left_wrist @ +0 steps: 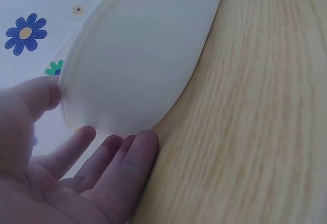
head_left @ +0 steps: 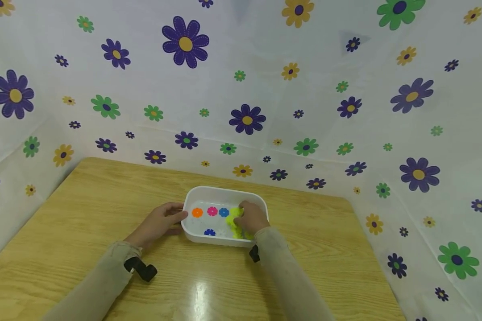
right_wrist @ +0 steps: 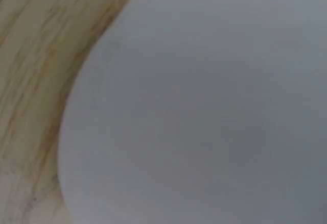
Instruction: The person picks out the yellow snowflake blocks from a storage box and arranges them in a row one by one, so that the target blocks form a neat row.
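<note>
A white plastic tray (head_left: 209, 241) with raised walls stands on the wooden table. My left hand (head_left: 160, 221) holds its left end, the thumb at the rim and the fingers against the outer wall, as the left wrist view shows. Inside the right part of the tray, my right hand (head_left: 254, 217) is among yellow notched discs (head_left: 234, 217); its thumb and a finger are apart, and its grip is hidden. Left of them lie notched discs: one orange (head_left: 197, 212), one pink (head_left: 212, 211), one light blue (head_left: 223, 212), and a dark blue one (head_left: 209, 232) near the front wall. Only the tray's outer wall (right_wrist: 194, 101) fills the right wrist view.
The light wooden table (head_left: 116, 191) extends around the tray on every side. Behind it and along both sides hangs a white sheet (head_left: 217, 89) printed with flowers. A black wrist strap (head_left: 140, 268) is on the left sleeve.
</note>
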`<move>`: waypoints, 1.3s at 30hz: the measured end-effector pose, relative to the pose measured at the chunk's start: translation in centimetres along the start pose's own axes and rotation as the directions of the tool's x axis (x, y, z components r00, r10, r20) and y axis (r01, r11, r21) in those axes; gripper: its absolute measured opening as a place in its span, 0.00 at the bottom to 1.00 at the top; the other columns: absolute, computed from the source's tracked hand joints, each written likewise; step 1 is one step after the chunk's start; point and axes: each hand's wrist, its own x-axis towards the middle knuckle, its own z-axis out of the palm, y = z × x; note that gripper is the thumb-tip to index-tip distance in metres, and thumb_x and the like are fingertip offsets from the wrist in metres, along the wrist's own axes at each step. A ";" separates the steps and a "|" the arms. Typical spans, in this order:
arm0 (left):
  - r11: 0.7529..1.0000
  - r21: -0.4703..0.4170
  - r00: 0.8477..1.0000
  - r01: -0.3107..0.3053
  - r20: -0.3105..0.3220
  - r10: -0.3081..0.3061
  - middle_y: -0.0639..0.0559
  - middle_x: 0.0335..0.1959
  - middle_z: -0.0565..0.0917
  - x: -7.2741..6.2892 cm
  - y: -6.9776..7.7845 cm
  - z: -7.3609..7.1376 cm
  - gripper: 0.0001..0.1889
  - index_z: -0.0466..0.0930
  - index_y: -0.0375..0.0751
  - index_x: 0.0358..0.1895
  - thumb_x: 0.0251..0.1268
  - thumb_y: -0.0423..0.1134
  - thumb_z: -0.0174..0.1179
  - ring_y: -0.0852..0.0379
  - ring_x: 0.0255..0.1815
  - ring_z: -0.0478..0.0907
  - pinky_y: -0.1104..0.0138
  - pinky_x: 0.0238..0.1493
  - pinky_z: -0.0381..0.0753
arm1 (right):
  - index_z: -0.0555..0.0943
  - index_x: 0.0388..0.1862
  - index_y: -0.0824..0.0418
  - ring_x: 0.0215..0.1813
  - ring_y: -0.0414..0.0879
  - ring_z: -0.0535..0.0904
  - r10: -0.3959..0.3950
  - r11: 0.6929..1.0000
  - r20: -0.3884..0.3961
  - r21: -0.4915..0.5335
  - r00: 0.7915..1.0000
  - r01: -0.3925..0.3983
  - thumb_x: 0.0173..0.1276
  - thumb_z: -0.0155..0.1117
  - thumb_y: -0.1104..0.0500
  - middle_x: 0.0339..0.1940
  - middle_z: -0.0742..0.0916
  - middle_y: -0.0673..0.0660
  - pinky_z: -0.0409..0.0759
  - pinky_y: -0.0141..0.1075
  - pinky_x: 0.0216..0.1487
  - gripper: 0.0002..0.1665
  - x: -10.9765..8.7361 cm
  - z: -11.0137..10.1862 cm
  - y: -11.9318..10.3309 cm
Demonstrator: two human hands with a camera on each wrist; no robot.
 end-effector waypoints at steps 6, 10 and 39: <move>1.000 0.006 1.000 0.009 -0.007 -0.009 0.35 0.69 0.75 0.2 -0.2 -0.1 0.30 0.69 0.37 0.73 0.77 0.50 0.61 0.47 0.58 0.83 0.58 0.55 0.88 | 0.81 0.61 0.64 0.52 0.52 0.79 -0.014 0.999 -0.042 -0.034 0.999 0.013 0.68 0.72 0.58 0.54 0.87 0.58 0.75 0.51 0.71 0.24 -0.4 -0.1 -0.4; 1.000 0.007 1.000 0.014 -0.011 -0.014 0.36 0.68 0.76 0.2 -0.2 0.0 0.28 0.70 0.37 0.72 0.77 0.49 0.61 0.46 0.58 0.82 0.58 0.55 0.88 | 0.85 0.53 0.65 0.55 0.53 0.80 -0.080 0.994 -0.087 -0.085 0.993 0.072 0.67 0.71 0.63 0.52 0.88 0.59 0.77 0.50 0.69 0.16 -0.6 -0.3 -0.5; 1.000 -0.028 1.000 0.008 -0.018 -0.008 0.36 0.63 0.76 0.2 -0.2 0.0 0.29 0.67 0.38 0.73 0.77 0.46 0.61 0.48 0.53 0.83 0.57 0.53 0.89 | 0.79 0.60 0.71 0.51 0.58 0.86 0.049 0.869 -0.118 0.495 0.992 0.016 0.78 0.61 0.59 0.52 0.86 0.65 0.88 0.43 0.54 0.19 -3.2 -9.7 12.1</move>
